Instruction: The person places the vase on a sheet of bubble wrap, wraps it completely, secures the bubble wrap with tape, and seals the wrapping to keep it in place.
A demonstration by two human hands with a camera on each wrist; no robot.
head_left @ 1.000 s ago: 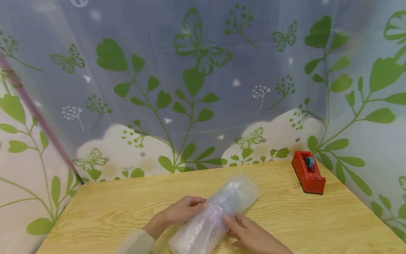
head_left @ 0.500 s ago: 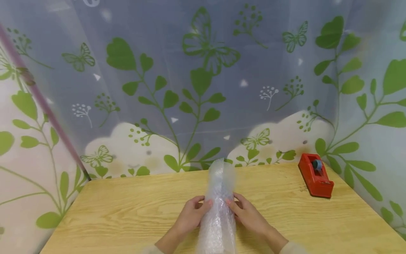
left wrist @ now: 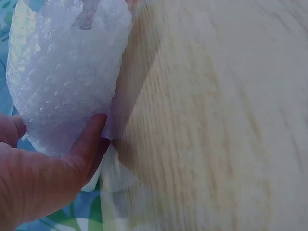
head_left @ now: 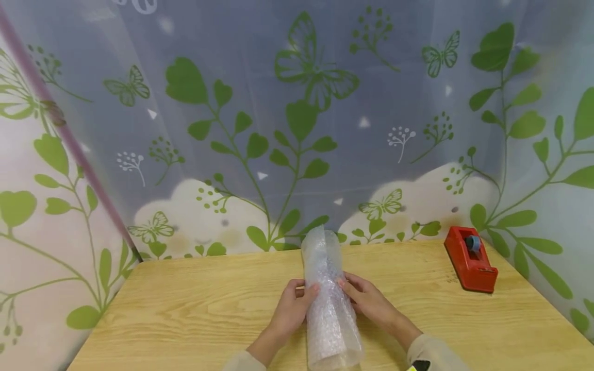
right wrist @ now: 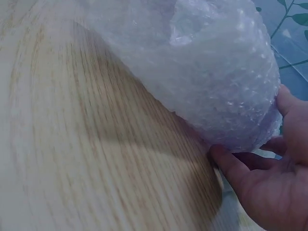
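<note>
A roll of clear bubble wrap (head_left: 327, 309) lies lengthwise on the wooden table, its far end near the back edge and its open near end toward me. Something faintly bluish-purple shows through the layers, but its kind is hidden. My left hand (head_left: 290, 312) grips the roll's left side, thumb on top and fingers around the lower side. From the right, my right hand (head_left: 371, 304) holds it the same way, about level with the left. Both wrist views show fingers curled under the bubble wrap (left wrist: 67, 77), close to the tabletop.
A red tape dispenser (head_left: 471, 260) with a roll of blue tape (head_left: 473, 243) stands at the back right of the table (head_left: 199, 309). A curtain (head_left: 241, 129) printed with leaves and butterflies hangs directly behind and at both sides.
The bubble wrap roll has turned from a slant toward the right to pointing nearly straight away from me. Both hands have moved with it and now sit level on its two sides.
</note>
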